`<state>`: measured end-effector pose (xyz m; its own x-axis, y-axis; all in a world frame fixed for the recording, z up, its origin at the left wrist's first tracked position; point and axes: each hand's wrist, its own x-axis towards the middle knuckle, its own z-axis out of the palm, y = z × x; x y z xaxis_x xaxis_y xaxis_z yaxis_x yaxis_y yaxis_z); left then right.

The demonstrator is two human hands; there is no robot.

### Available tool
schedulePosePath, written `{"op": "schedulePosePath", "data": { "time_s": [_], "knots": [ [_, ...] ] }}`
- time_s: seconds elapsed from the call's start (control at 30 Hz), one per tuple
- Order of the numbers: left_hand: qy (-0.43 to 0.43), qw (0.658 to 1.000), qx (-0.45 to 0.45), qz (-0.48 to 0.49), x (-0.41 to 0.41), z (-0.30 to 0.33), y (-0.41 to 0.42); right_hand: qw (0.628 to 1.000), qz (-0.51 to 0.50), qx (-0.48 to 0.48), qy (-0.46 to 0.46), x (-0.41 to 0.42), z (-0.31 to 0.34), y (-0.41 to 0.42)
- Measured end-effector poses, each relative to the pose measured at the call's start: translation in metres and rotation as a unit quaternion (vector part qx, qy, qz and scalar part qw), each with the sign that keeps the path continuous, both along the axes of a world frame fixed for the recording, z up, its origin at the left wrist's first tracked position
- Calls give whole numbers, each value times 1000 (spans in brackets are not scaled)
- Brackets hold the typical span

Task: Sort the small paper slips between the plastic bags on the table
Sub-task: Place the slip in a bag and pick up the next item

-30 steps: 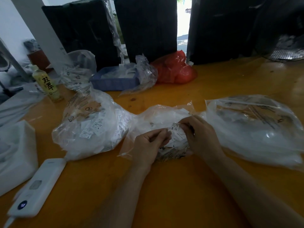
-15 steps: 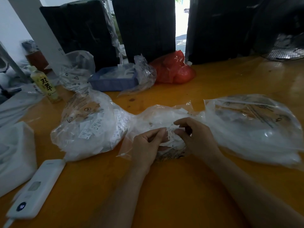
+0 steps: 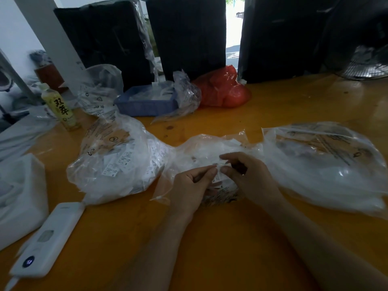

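Both hands work over the crumpled clear plastic middle bag (image 3: 210, 150) on the orange wooden desk (image 3: 231, 238). Left hand (image 3: 190, 185) and right hand (image 3: 249, 179) have fingers curled, pinching a small white printed paper slip (image 3: 218, 175) between thumb and fingertips, just above the loose slip pile in that bag's mouth.

Judgement: step in hand is separating one slip and reading its size mark.

- Peel one slip only; they look thin and likely cling. Rub between thumb and forefinger to confirm a single layer.
- Turn print face up toward the camera before deciding; print is too blurred to read here.
- Bulging clear plastic left bag full of white slips (image 3: 117, 162) shows "S" marks; flatter clear plastic right bag (image 3: 323, 162) has contents I can't make out. Match the mark to the bag.
- Keep one hand holding the middle bag's mouth open, drop with the other.
- Drop well inside the target bag's opening; light paper may flutter out.
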<state>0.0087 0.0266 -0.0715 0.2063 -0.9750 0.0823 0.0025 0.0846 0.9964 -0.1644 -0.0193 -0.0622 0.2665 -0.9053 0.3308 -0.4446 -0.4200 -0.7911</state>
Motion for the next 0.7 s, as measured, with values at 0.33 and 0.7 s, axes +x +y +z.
{"op": "schedulePosePath", "data": {
  "time_s": [0.33,0.7],
  "knots": [
    [63,998,15,18,-1,2,-1,1000,25,-4,-17,5,1,5],
    [-138,990,-39,17,6,11,2,997,6,27,-69,-1,4,3]
  ]
}}
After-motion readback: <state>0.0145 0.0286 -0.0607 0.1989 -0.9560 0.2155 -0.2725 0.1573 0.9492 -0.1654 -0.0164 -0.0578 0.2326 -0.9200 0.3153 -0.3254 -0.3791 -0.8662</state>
